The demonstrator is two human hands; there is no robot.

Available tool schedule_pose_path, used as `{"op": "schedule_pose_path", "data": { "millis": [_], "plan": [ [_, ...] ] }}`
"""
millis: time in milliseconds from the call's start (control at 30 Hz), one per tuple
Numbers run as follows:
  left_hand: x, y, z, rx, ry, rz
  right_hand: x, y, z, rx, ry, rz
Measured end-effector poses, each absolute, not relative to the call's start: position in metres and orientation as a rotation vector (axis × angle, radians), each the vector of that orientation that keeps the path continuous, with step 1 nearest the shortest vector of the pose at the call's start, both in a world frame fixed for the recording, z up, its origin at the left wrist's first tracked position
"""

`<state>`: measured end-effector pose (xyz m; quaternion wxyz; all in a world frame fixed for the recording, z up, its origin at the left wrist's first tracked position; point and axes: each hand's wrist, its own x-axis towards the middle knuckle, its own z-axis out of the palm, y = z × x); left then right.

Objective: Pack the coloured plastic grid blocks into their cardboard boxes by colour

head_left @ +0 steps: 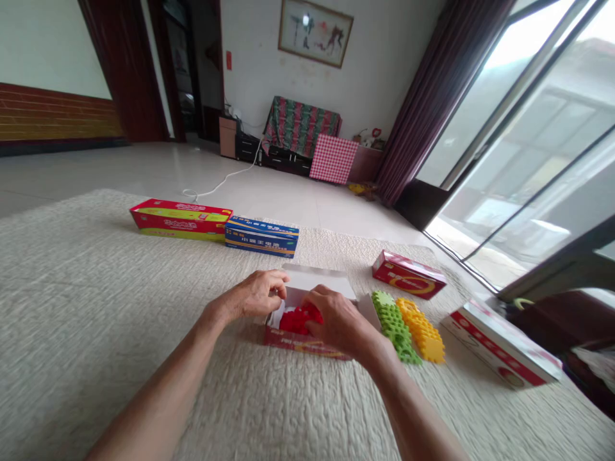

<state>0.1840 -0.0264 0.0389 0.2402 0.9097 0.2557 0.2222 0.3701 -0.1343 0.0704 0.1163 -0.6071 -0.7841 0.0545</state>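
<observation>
An open dark-red cardboard box [307, 344] sits on the mat in front of me, its white lid flap [317, 277] raised at the back. Inside lie red plastic building pieces [294, 320] with notched edges. My right hand [339, 320] reaches into the box, its fingers and thumb closed on the red pieces. At the box's left end, my left hand [258, 294] has its fingers bent over the rim; the thumb is mostly hidden. Just right of the box are a row of green notched pieces [394, 326] and a row of yellow ones [421, 328].
A red-and-green box [182, 221] and a blue box [262, 237] stand end to end at the back left. A closed red box [408, 274] and a white-and-red box [502, 342] are on the right. The textured mat [120, 333] lies under everything.
</observation>
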Motion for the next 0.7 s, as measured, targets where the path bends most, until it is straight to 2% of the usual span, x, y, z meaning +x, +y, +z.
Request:
{"op": "schedule_pose_path", "data": {
  "millis": [200, 400, 567, 700],
  "plan": [
    [0.183, -0.027, 0.039, 2.471, 0.715, 0.625, 0.377, -0.134, 0.06, -1.743, -2.241, 0.151],
    [0.183, -0.024, 0.035, 2.446, 0.7, 0.637, 0.394, -0.157, 0.081, -1.631, -2.073, 0.037],
    [0.185, -0.025, 0.035, 2.393, 0.697, 0.714, 0.422, -0.179, 0.081, -1.521, -1.588, -0.379],
    [0.182, -0.023, 0.038, 2.094, 0.808, 0.952, 0.436, -0.188, 0.047, -1.474, -1.218, -0.344]
  ]
}}
